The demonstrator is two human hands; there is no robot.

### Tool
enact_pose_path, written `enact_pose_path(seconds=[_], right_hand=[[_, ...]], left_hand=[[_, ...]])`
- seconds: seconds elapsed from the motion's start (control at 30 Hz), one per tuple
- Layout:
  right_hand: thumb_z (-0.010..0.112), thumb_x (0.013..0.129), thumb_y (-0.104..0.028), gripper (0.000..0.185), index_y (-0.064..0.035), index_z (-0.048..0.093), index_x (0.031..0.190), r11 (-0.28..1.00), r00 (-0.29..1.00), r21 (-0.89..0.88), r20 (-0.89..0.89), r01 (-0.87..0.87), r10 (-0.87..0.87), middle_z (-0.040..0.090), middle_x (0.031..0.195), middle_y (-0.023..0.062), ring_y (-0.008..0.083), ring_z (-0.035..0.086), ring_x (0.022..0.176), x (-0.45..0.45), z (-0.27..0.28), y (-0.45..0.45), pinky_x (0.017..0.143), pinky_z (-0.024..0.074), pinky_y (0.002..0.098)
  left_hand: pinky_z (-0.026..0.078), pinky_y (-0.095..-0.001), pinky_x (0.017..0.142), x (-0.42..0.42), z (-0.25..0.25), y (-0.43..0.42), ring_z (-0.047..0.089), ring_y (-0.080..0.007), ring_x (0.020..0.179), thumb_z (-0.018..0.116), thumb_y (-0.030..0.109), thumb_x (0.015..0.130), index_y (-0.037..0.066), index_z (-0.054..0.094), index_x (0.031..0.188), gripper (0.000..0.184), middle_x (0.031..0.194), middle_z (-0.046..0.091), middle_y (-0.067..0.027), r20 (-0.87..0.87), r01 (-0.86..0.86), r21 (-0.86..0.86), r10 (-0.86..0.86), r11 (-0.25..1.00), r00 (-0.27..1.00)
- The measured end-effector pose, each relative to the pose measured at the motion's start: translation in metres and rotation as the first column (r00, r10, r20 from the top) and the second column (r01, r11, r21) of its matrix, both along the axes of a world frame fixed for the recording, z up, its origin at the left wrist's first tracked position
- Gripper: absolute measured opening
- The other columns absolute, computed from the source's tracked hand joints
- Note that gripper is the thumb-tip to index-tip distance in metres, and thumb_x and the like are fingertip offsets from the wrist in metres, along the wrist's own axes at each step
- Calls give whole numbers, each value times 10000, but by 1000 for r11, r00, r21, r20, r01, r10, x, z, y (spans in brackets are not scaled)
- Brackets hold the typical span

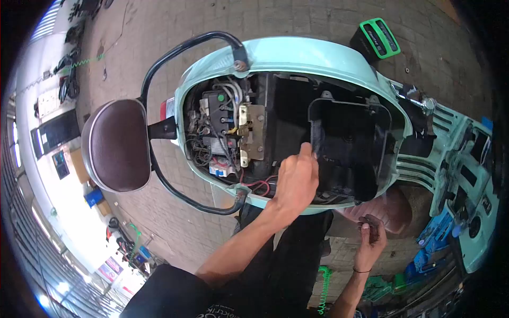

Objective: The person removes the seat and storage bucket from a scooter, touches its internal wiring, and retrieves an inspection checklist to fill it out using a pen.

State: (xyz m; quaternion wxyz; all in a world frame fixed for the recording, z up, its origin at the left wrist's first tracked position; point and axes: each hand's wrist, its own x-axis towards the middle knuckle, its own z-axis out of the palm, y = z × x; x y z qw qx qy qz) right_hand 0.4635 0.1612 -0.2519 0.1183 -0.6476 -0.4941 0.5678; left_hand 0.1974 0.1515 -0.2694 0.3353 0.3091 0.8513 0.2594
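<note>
Black bin (352,140) inside the mint scooter (313,52) reached by the left hand (297,179), fingers curled
Whether anything is gripped there cannot be told; beside the scooter, a small dark object (363,219) is pinched in the half-closed right hand (369,241); "elektrik" can apparently be read on the shirt (185,294), lettering on the green-and-black box (391,37) beyond the scooter being too small

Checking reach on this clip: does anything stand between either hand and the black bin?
Nothing visible separates the left hand from the black bin: it is right at the bin's edge. For the right hand, the near rim of the green body lies between.
</note>
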Motion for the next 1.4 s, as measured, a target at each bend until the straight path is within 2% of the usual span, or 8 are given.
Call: enact_pose_path(seconds=[0.33, 0.53, 0.83, 0.9, 1.03, 1.1, 1.23, 1.4], right_hand=[[634, 1010, -183, 270, 54, 642, 1139, 995, 995, 52, -45, -88, 91, 701, 1035, 119, 182, 643, 959, -36, 11, 21, 890, 515, 329], [632, 1005, -144, 255, 74, 633, 1138, 985, 986, 55, -18, -163, 165, 699, 1026, 131, 187, 651, 945, -65, 12, 21, 887, 530, 322], [611, 987, -79, 171, 63, 639, 1078, 957, 972, 203, -70, -207, 225, 677, 987, 117, 168, 625, 884, -144, 35, 22, 832, 510, 300], [608, 978, -38, 143, 70, 643, 1065, 948, 964, 225, -88, -225, 250, 678, 998, 119, 162, 631, 883, -159, 34, 18, 832, 519, 296], [621, 940, -18, 139, 63, 672, 1041, 923, 929, 261, -165, -284, 333, 677, 1005, 120, 168, 634, 901, -199, 37, 10, 825, 507, 284], [634, 939, -54, 159, 44, 690, 1051, 895, 874, 161, -200, -417, 443, 691, 1029, 141, 201, 657, 914, -218, 30, 8, 818, 518, 301], [730, 883, -187, 195, -40, 741, 1011, 526, 564, 323, 29, -786, 825, 697, 978, 116, 303, 627, 953, -252, 6, -16, 819, 518, 396], [781, 817, -201, 176, -62, 774, 925, 586, 616, 232, 83, -776, 783, 680, 869, 64, 289, 589, 873, -245, -6, -42, 744, 485, 401]], left_hand=[[502, -550, 597, -8, -24, -9, 641, -482, 662, 588, -37, 884, -58, 510, 927, 92, 644, 608, -282, -37, 29, 8, -28, 1000, 999], [578, -497, 687, 1, -38, 5, 699, -455, 753, 619, -82, 766, -166, 526, 1244, 494, 823, 684, -300, -50, 185, 40, -183, 982, 982], [593, -472, 699, -7, -39, -9, 720, -416, 816, 643, -36, 783, -140, 531, 1291, 531, 867, 699, -283, 178, 280, -127, -255, 952, 950], [578, -481, 821, -14, -23, -20, 709, -415, 940, 648, 11, 795, -127, 548, 1268, 503, 959, 698, -286, 305, 432, -109, -383, 895, 872], [375, -524, 1142, -7, 41, -82, 615, -386, 1171, 674, 103, 804, -74, 603, 1214, 452, 1120, 670, -215, 67, 430, 113, -439, 896, 896], [420, -537, 1108, -9, 63, -121, 653, -365, 1091, 691, 86, 789, -56, 636, 1159, 400, 1079, 685, -189, 61, 416, 291, -451, 861, 891], [503, -545, 994, -45, 80, -176, 687, -373, 1015, 646, -31, 826, -27, 648, 1042, 216, 987, 720, -182, -29, 97, 338, -92, 936, 995], [528, -436, 888, -111, 68, -198, 636, -314, 1078, 593, -29, 932, -17, 661, 1016, 109, 966, 703, -183, -365, 2, 86, 30, 996, 931]])
